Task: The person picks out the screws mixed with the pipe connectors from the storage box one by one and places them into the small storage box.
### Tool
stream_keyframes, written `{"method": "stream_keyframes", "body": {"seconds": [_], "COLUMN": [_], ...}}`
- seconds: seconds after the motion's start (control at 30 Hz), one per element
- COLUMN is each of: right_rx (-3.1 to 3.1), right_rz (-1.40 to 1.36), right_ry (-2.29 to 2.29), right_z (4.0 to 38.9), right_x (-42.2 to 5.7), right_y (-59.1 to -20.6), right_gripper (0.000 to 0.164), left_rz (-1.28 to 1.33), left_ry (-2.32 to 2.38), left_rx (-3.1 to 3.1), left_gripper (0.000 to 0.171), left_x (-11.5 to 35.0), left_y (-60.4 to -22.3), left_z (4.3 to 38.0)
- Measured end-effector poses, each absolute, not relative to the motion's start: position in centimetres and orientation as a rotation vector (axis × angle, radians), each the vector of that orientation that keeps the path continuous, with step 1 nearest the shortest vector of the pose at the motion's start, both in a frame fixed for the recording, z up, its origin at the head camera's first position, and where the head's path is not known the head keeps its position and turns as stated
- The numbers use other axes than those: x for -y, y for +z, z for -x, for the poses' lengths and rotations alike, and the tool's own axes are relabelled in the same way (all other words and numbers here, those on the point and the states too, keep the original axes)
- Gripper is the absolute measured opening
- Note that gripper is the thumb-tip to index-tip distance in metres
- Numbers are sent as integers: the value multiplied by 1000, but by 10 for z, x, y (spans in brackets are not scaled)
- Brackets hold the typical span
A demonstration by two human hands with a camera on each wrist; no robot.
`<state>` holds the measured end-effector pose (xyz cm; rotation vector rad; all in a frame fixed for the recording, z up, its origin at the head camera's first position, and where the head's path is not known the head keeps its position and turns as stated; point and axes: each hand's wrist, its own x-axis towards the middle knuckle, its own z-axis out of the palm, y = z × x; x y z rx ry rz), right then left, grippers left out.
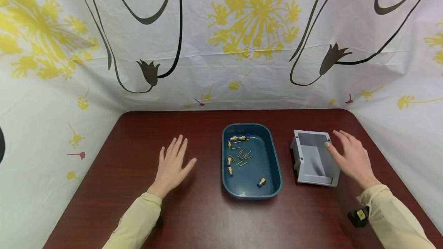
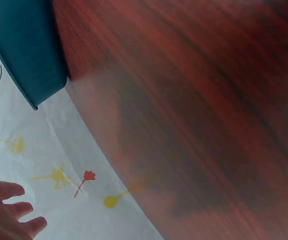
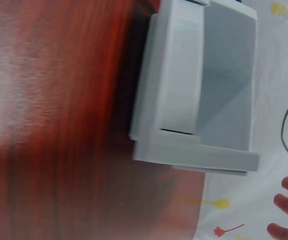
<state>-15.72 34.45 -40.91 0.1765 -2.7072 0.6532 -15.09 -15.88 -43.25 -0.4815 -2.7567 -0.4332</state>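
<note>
My left hand [image 1: 172, 164], fingers spread and straight, is over the table to the left of a blue tray [image 1: 273, 191]. Inside the tray lie several brass fittings [image 1: 262, 182] with blue ends, mostly along its left side, and a loose group of thin screws [image 1: 243, 155]. On the right, my right hand [image 1: 353, 158] has its thumb and fingers extended at the right edge of a grey open box [image 1: 316, 181]; nothing is gripped. In the right wrist view, the box [image 3: 184, 150] fills the middle and the fingertips [image 3: 286, 205] show at the right edge.
Both objects stand on a dark red-brown wooden table [image 1: 194, 218]. A white cloth [image 1: 207, 83] with yellow flowers and dark stems hangs behind and beside it. A black device [image 1: 358, 217] is worn at the right wrist.
</note>
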Motion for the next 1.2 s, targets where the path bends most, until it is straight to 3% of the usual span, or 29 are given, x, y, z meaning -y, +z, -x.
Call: {"method": "stream_keyframes", "body": {"seconds": [0.5,0.83,1.2], "right_rx": [2607,2694,2797], "right_rz": [-257,-378,-624], "right_ry": [641,717,893], "right_z": [184,208,225], "right_x": [-316,-269,-217], "right_y": [-362,-338,-336], "right_gripper": [31,31,29], "left_rz": [641,738,872], "left_ry": [-601,-514,-491], "left_rx": [2618,2797,2872], "left_gripper": [61,68,72], "left_x": [132,107,92], "left_y": [-407,-407,-420], "left_z": [162,161,157]}}
